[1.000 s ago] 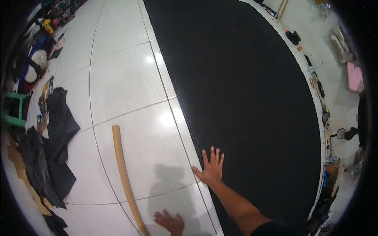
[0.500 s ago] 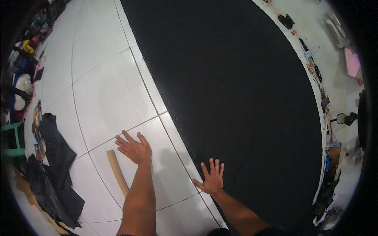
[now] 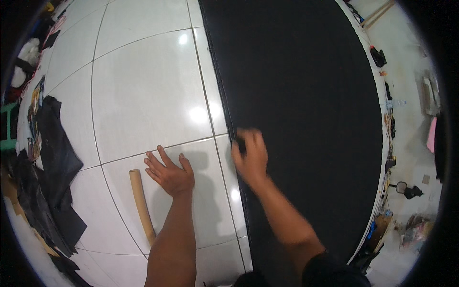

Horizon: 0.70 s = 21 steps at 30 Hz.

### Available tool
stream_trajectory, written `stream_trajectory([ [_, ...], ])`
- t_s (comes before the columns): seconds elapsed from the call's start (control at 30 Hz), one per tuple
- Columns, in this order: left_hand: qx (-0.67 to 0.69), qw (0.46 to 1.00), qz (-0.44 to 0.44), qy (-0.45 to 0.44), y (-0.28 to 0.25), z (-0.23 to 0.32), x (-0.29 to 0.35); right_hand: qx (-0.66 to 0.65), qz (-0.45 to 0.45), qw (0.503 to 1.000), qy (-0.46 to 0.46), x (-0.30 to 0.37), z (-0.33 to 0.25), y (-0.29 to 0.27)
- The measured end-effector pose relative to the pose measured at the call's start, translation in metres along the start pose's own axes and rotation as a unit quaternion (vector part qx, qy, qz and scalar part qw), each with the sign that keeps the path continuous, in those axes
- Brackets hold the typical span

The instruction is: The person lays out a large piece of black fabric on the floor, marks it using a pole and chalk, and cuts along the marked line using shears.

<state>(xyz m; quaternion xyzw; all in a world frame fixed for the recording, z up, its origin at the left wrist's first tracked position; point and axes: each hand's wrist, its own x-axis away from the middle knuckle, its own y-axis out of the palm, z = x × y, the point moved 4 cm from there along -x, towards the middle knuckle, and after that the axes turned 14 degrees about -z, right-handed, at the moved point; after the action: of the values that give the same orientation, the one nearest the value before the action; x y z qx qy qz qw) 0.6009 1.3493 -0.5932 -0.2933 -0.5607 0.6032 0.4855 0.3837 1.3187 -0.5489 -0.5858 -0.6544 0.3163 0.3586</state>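
A wide sheet of black fabric (image 3: 306,95) lies over the right half of the tiled floor, its long left edge running away from me. My left hand (image 3: 173,174) rests palm down on the white tiles, fingers spread and holding nothing. Over the fabric's left edge, my right hand (image 3: 252,155) has loosely bent, slightly blurred fingers, with a gap between thumb and forefinger; no fabric shows pinched between them. A tan cardboard tube (image 3: 138,201) lies on the tiles left of my left forearm, which hides its near end.
Crumpled black material (image 3: 57,167) lies at the left. Beyond it are a green plastic stool (image 3: 8,126) and assorted clutter. Along the fabric's right side sit small items, among them a dark round-headed mirror (image 3: 401,188) and a clear bottle (image 3: 396,103).
My right hand has moved forward along the fabric's edge, and its flat, spread fingers have bent. My left hand stays flat on the tiles. The view has shifted.
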Motion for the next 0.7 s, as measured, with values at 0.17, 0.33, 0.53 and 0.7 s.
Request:
stream_trajectory([
  [0.17, 0.036, 0.999, -0.002, 0.02, 0.0, 0.007, 0.001, 0.031, -0.052, 0.995, 0.078, -0.149, -0.003, -0.016],
  [0.33, 0.025, 0.999, 0.003, 0.029, 0.004, 0.004, 0.001, 0.162, -0.078, 0.981, 0.077, -0.171, -0.003, -0.001],
  [0.53, -0.014, 0.999, 0.014, 0.036, 0.007, 0.004, 0.001, 0.221, -0.107, 0.969, 0.013, -0.18, -0.007, 0.003],
  [0.7, -0.036, 0.998, 0.036, 0.034, 0.013, -0.001, 0.0, 0.202, -0.104, 0.973, 0.025, -0.178, -0.01, 0.005],
])
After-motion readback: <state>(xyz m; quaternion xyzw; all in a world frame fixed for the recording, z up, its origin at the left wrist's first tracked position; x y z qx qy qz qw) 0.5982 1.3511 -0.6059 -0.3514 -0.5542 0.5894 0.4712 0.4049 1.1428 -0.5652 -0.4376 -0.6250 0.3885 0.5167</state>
